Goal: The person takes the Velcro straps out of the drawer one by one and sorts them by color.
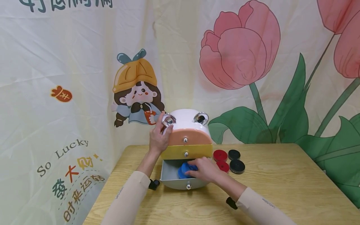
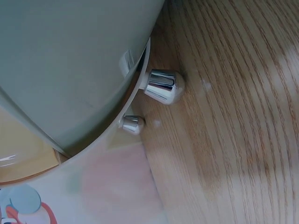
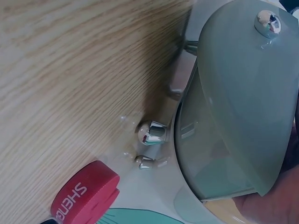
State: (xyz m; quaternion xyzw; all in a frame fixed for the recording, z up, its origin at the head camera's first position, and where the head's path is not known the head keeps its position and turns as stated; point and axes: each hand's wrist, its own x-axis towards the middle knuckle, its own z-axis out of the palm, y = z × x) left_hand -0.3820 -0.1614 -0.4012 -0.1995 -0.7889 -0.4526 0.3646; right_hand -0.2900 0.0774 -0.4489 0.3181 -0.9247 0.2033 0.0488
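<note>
A frog-shaped drawer box (image 1: 185, 115) stands on the table, its white top bearing two silver-ringed eyes. My left hand (image 1: 159, 137) holds the box's upper left side, thumb and fingers around the left eye. The grey bottom drawer (image 1: 175, 183) is pulled out. Inside it lie blue rolls (image 1: 184, 172), one partly over another. My right hand (image 1: 206, 168) reaches over the drawer's right side and grips the upper blue roll. In the right wrist view only part of that hand shows beside the grey drawer; the left wrist view shows the box but no fingers.
Right of the box lie two red rolls (image 1: 220, 155) and two black rolls (image 1: 237, 166) on the wooden table (image 1: 270, 184). The orange and yellow drawers (image 1: 174, 152) are closed. A printed curtain (image 1: 180, 62) hangs behind the table.
</note>
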